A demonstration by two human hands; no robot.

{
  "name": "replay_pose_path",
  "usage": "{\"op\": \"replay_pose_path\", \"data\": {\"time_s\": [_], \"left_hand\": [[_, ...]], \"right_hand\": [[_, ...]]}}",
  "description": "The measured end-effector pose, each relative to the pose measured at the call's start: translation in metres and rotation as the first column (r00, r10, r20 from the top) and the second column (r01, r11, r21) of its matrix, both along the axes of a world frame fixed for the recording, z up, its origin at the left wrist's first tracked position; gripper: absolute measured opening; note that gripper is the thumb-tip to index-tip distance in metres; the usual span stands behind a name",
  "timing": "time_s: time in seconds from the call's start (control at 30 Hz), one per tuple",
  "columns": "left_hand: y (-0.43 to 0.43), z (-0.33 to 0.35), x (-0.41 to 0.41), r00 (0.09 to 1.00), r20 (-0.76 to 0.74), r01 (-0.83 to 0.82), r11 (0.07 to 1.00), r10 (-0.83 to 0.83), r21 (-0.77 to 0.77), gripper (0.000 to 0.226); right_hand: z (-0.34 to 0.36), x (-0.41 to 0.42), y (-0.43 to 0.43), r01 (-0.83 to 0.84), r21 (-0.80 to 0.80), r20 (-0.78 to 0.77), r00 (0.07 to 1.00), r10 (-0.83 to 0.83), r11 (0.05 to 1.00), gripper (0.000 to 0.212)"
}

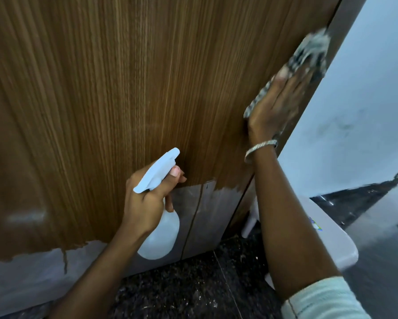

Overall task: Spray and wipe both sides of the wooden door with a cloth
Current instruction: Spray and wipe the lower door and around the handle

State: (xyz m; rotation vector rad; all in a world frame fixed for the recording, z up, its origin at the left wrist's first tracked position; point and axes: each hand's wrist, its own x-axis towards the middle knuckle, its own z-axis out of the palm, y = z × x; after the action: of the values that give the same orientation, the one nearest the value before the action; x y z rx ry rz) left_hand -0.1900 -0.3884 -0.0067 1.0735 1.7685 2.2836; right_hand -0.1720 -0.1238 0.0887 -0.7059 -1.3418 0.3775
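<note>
**Wiping close to the door's right edge**

Faces the wooden door (124,100), brown grain across most of the view, with a ragged grey strip (207,217) along its foot. Stands over a dark speckled floor (193,291), beside a pale wall (366,100) on the right and a white fixture (331,240), kind unclear, near the door's lower corner. Holds a white spray bottle (163,233) low in front of the door in the left hand (147,199), fingers wrapped round the neck, nozzle close to the wood. Presses a patterned cloth (308,54) against the door's right edge with the right hand (276,104), fingers straight and flat on top, blurred. Wears a bangle (260,149) at that wrist.

Risks, by the look of it, running the cloth off the edge and dropping it, pinned as it is under a flat palm and not gripped. Risks too scraping the bangle along the wood, or squeezing the trigger by accident with the nozzle so near.

Has wide bare wood to the left and above for further strokes. Has little room to the right, hard against the door's edge and the wall, and less below, with the fixture close to the right forearm. Cannot tell from here about the door's other side.
</note>
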Motion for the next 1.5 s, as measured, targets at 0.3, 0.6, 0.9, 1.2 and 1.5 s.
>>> {"op": "replay_pose_path", "data": {"time_s": [0.3,0.6,0.9,1.2,1.5], "left_hand": [[0.005,-0.028,0.003,0.998,-0.034,0.052,0.993,-0.055,-0.103,0.022],[-0.007,-0.086,0.008,0.980,-0.189,-0.009,0.932,-0.064,-0.363,0.036],[-0.027,-0.091,-0.011,0.995,-0.093,-0.061,0.932,0.029,-0.357,0.030],[-0.024,-0.090,-0.021,1.000,-0.008,0.018,0.966,-0.021,-0.258,0.034],[-0.020,-0.087,-0.025,0.999,0.006,0.044,0.977,-0.044,-0.210,0.023]], "right_hand": [[-0.234,0.044,-0.031,-0.103,-0.471,0.361,0.884,0.298,0.876,0.089],[-0.251,0.080,-0.013,-0.348,-0.498,0.339,0.765,0.547,0.794,0.067],[-0.236,0.039,-0.050,-0.172,-0.168,0.490,0.840,0.233,0.971,0.071],[-0.244,0.053,-0.038,-0.410,0.427,0.815,0.560,-0.147,0.806,0.051],[-0.141,-0.002,-0.047,-0.056,0.450,0.352,0.928,-0.120,0.891,0.058]]}}
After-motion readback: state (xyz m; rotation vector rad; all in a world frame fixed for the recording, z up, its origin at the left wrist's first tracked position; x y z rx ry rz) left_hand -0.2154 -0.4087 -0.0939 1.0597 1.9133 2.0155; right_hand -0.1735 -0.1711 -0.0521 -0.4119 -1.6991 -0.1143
